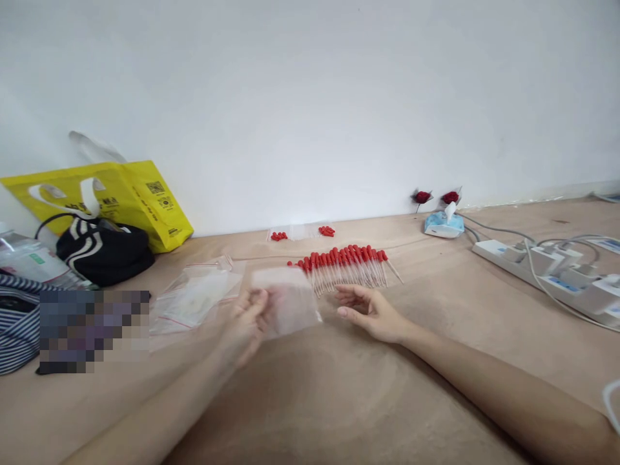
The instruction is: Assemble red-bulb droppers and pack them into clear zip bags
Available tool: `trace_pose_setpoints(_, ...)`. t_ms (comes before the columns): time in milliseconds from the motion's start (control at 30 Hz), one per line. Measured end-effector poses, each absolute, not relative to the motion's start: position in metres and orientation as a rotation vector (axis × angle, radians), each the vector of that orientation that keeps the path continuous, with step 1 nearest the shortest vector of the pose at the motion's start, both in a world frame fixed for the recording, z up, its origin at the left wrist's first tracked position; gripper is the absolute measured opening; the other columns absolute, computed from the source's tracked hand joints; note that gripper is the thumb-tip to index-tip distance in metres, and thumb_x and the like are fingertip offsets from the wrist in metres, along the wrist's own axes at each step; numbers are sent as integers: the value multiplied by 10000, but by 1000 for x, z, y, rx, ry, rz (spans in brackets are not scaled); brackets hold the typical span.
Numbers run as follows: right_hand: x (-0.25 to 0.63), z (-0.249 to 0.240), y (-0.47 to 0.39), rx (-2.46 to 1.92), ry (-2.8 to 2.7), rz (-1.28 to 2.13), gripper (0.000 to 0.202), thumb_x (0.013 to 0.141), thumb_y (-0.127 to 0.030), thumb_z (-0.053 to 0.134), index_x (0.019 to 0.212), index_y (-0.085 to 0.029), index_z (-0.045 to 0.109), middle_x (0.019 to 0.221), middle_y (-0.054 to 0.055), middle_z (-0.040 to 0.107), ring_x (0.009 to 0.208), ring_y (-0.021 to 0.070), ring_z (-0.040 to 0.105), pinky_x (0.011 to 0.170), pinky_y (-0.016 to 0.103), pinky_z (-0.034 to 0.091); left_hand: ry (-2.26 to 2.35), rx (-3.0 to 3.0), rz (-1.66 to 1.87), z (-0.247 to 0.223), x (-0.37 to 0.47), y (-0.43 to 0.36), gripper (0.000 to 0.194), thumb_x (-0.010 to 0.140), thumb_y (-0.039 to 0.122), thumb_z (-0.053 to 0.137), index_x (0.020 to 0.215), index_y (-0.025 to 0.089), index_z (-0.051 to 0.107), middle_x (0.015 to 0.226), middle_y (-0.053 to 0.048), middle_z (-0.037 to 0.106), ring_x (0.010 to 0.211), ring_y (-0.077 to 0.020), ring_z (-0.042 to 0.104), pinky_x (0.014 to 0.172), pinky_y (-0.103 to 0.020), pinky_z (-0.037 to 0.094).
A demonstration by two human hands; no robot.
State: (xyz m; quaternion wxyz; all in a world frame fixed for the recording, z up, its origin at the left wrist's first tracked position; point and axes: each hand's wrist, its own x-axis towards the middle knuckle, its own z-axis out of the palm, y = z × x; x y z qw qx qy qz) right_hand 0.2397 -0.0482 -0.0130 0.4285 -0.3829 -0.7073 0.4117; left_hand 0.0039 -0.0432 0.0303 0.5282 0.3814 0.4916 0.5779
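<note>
My left hand [252, 318] pinches the left side of a clear plastic bag [293, 310], holding it up over the table. Fingers curved and apart, my right hand [371, 313] holds nothing, a little to the right of that bag. Just beyond it lies a row of thin pale sticks with red tips [346, 261], packed side by side; what exactly they are I cannot tell. The held bag overlaps the row's left end. Several more clear zip bags [194, 297] with red seal lines lie flat left of my left hand.
By the wall, small red pieces [279, 236] lie on clear plastic. A yellow bag [159, 206], black pouch [109, 248] and plastic bottle [43, 261] stand left. At right are a tissue pack [444, 224], two dark red flowers [450, 197] and a power strip [552, 274] with cables.
</note>
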Motion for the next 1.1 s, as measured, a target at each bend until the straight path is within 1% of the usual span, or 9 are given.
trace_pose_setpoints(167, 228, -10, -51, -887, -1374, 1507, 600, 672, -416, 662, 1176, -183, 434, 975, 80, 628, 795, 166, 627, 754, 337, 496, 980, 1013, 1100, -3, 53, -74, 162, 759, 242, 556, 731, 200, 402, 776, 1, 642, 765, -134, 636, 767, -299, 502)
trace_pose_setpoints(300, 239, -8, -45, -980, -1211, 1545, 455, 693, -370, 653, 1082, -182, 512, 976, 84, 622, 684, 138, 624, 631, 283, 511, 1026, 1336, 937, 3, 52, -89, 229, 674, 327, 644, 720, 177, 478, 718, 1, 610, 691, -123, 590, 690, -259, 479)
trace_pose_setpoints(433, 252, -9, -35, -1069, -1523, 1512, 324, 692, -260, 635, 999, -184, 564, 924, 41, 624, 558, 90, 566, 521, 250, 491, 1041, 1700, 454, 26, 39, -93, 216, 656, 351, 640, 634, 156, 550, 546, 32, 526, 491, -82, 457, 456, -187, 357)
trace_pose_setpoints(533, 260, -3, -30, -1068, -1999, 1269, 253, 751, -173, 524, 993, -186, 593, 874, 31, 633, 591, 110, 557, 559, 280, 478, 1148, 1982, 323, 33, 29, -86, 304, 697, 351, 581, 491, 158, 469, 420, 70, 351, 401, -60, 297, 387, -184, 226)
trace_pose_setpoints(600, 263, 5, -31, -1035, -2268, 877, 270, 756, -131, 497, 987, -202, 620, 931, 46, 628, 789, 167, 566, 711, 346, 458, 1237, 2151, 501, 29, 24, -79, 300, 706, 320, 566, 485, 163, 437, 434, 69, 329, 415, -67, 300, 406, -190, 245)
trace_pose_setpoints(700, 262, 15, -38, -1017, -2403, 421, 275, 778, -207, 524, 1037, -233, 613, 1071, 66, 580, 985, 225, 486, 849, 416, 367, 1181, 2332, 706, 19, 22, -69, 136, 724, 266, 554, 634, 166, 530, 573, 24, 482, 533, -103, 442, 503, -212, 362)
trace_pose_setpoints(767, 261, 18, -45, -1016, -2436, 361, 405, 744, -364, 586, 1126, -234, 557, 1112, 79, 555, 1004, 243, 466, 865, 430, 339, 1082, 2429, 718, 14, 23, -65, 81, 736, 251, 551, 746, 173, 573, 716, -18, 561, 656, -136, 511, 600, -248, 418)
trace_pose_setpoints(900, 262, 10, -57, -990, -2520, 376, 926, 499, -592, 687, 1287, -214, 384, 1215, 106, 480, 1084, 287, 408, 927, 453, 255, 899, 2593, 779, 8, 24, -63, 109, 754, 245, 562, 817, 182, 626, 813, -60, 592, 755, -169, 542, 693, -301, 452)
trace_pose_setpoints(1100, 256, -1, -59, -981, -2525, 454, 1009, 459, -603, 692, 1318, -223, 325, 1230, 95, 472, 1112, 281, 385, 949, 428, 222, 537, 2653, 729, 4, 25, -62, 249, 837, 182, 459, 1025, 193, 622, 1001, -94, 639, 963, -202, 556, 846, -362, 451)
